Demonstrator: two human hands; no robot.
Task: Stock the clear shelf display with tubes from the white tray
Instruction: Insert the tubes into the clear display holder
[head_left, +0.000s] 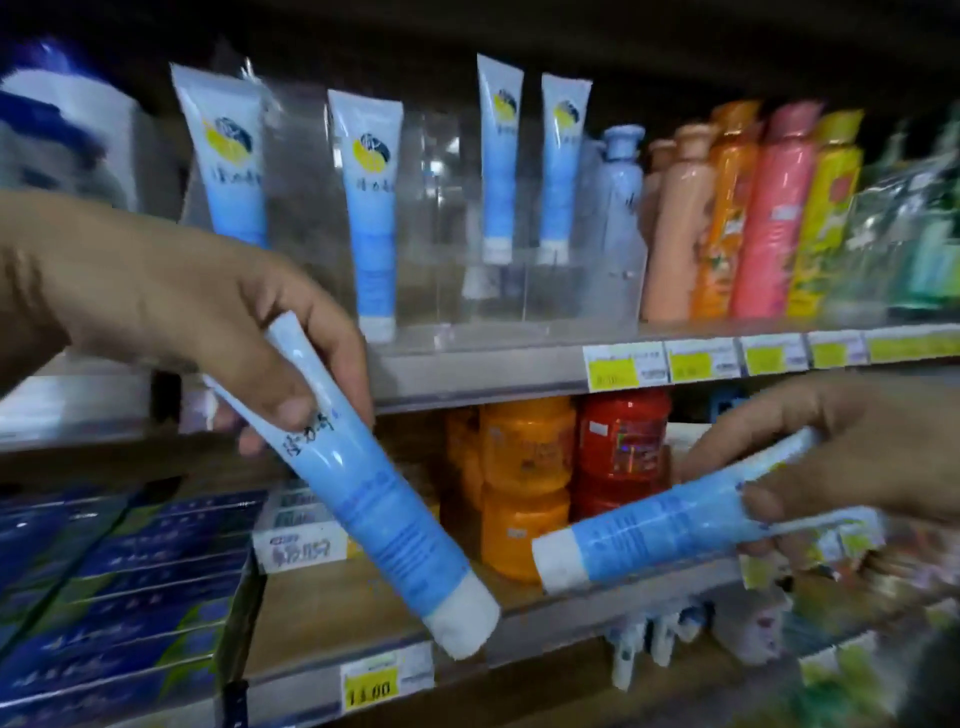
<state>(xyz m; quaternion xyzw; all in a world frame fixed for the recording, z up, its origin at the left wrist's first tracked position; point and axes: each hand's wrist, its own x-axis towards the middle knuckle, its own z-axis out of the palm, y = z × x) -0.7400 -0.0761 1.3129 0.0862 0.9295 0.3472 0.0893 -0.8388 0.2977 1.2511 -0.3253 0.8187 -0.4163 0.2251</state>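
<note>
— Nearest the lens, the left hand (197, 322) grips a blue tube (374, 499) by its crimped end, white cap hanging down and to the right. What could go wrong for the person?

— That cap swings loose in front of the shelf edge (467, 374); lifted carelessly toward the clear shelf display (441, 218), it could catch the edge or knock over the tubes already standing inside. A grip that high up the tube also gives little control.

— And the right hand (852, 457)?

— It pinches a second tube (654, 535) near its tail, lying almost level, cap pointing left. Both caps sit near each other, so the tubes could collide if raised together.

— Counts?

— Two tubes held, one per hand. Four stand cap-down in the display: one at its left (228, 161), one forward of centre (371, 208), two side by side further back (527, 161). No white tray is in view.
</note>
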